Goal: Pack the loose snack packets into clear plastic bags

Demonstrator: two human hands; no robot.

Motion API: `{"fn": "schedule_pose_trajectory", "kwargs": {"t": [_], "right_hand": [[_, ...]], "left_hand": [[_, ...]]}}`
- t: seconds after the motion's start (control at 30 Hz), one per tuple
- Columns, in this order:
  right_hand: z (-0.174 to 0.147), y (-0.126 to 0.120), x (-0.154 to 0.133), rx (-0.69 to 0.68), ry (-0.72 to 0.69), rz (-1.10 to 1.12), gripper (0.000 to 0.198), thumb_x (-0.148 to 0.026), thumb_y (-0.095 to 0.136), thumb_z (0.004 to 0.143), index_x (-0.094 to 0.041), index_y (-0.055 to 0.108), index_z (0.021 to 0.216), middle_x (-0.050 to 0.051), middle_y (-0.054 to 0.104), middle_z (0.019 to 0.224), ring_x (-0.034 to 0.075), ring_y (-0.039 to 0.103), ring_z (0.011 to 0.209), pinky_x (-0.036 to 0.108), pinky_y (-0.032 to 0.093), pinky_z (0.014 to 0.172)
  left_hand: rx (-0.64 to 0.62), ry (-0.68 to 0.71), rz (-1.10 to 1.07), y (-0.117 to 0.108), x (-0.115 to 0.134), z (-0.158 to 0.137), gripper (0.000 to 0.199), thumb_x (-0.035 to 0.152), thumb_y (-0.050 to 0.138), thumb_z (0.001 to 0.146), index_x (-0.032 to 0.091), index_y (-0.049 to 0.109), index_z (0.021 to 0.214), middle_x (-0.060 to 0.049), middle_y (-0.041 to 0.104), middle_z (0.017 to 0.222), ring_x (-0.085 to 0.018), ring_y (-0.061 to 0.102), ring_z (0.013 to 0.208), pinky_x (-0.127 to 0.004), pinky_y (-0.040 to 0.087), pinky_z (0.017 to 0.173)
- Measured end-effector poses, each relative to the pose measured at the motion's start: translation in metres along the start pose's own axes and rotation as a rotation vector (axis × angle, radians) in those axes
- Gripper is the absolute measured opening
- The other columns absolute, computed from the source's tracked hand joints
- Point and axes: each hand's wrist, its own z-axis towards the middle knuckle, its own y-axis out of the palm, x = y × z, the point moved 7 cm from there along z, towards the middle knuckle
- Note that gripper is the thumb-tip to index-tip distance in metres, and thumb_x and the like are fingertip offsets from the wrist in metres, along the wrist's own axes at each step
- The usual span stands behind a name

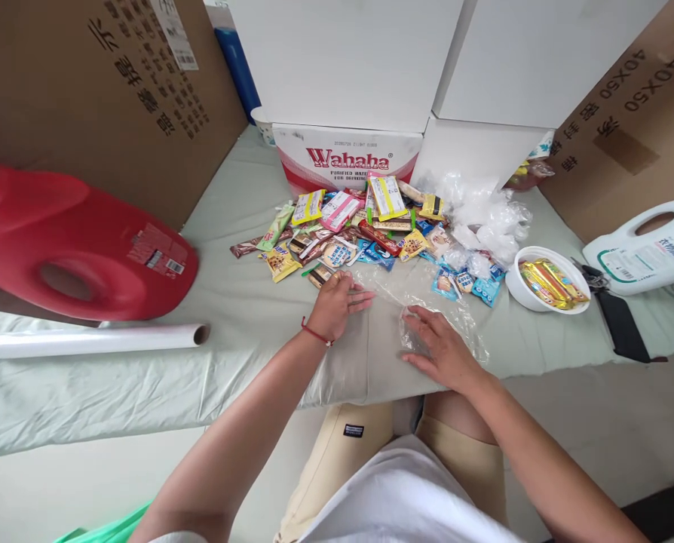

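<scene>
A thin clear plastic bag (390,290) lies spread on the cloth between my hands. My left hand (335,305), with a red string bracelet at the wrist, pinches the bag's left edge between thumb and finger. Over the bag's right part rests my right hand (439,348), its fingers spread and touching the film. Just beyond both hands is a loose heap of small wrapped snacks (351,226) in yellow, pink, green, blue and brown packets. Crumpled clear plastic bags (492,219) are bunched at the heap's right side.
A white bowl (521,283) with gold-wrapped snacks stands right, near a black phone-like object (623,324) and a white jug (647,249). Left are a red jug (77,249) and a white roll (88,341). A Wahaha carton (345,154) and cardboard walls (88,83) enclose the table.
</scene>
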Motion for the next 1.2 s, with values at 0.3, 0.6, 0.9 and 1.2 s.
{"fn": "schedule_pose_trajectory", "kwargs": {"t": [0.3, 0.6, 0.9, 1.2], "right_hand": [[-0.012, -0.019, 0.009, 0.391, 0.284, 0.151, 0.024, -0.018, 0.049, 0.102, -0.021, 0.068, 0.117, 0.008, 0.069, 0.103, 0.021, 0.068, 0.096, 0.034, 0.057, 0.084], [-0.003, 0.001, -0.001, 0.38, 0.439, 0.327, 0.028, -0.034, 0.05, 0.105, -0.02, 0.071, 0.095, 0.003, 0.072, 0.082, 0.018, 0.068, 0.076, 0.027, 0.051, 0.071], [0.002, 0.036, -0.017, 0.068, 0.354, 0.214, 0.042, -0.028, 0.047, 0.102, -0.02, 0.065, 0.139, 0.011, 0.077, 0.113, 0.025, 0.074, 0.096, 0.039, 0.059, 0.088], [-0.012, 0.021, -0.009, 0.144, 0.441, 0.358, 0.042, -0.04, 0.052, 0.103, -0.018, 0.066, 0.136, 0.01, 0.078, 0.102, 0.023, 0.074, 0.088, 0.036, 0.06, 0.083]], "left_hand": [[0.083, -0.306, -0.36, 0.014, -0.007, 0.005, 0.022, 0.03, 0.059, 0.095, 0.021, 0.047, 0.08, -0.007, 0.07, 0.075, -0.02, 0.076, 0.076, -0.027, 0.06, 0.065], [0.21, -0.226, -0.324, 0.002, -0.027, -0.053, 0.035, 0.049, 0.076, 0.083, 0.022, 0.054, 0.09, 0.002, 0.062, 0.085, -0.017, 0.069, 0.081, -0.033, 0.058, 0.073], [0.066, -0.119, 0.007, 0.018, -0.015, -0.066, 0.079, 0.06, 0.093, 0.058, 0.02, 0.061, 0.119, 0.001, 0.068, 0.083, -0.018, 0.063, 0.081, -0.03, 0.043, 0.078], [-0.196, -0.18, -0.294, 0.02, -0.017, -0.065, 0.042, 0.034, 0.095, 0.056, 0.019, 0.059, 0.069, 0.003, 0.06, 0.074, -0.015, 0.061, 0.081, -0.029, 0.049, 0.078]]}}
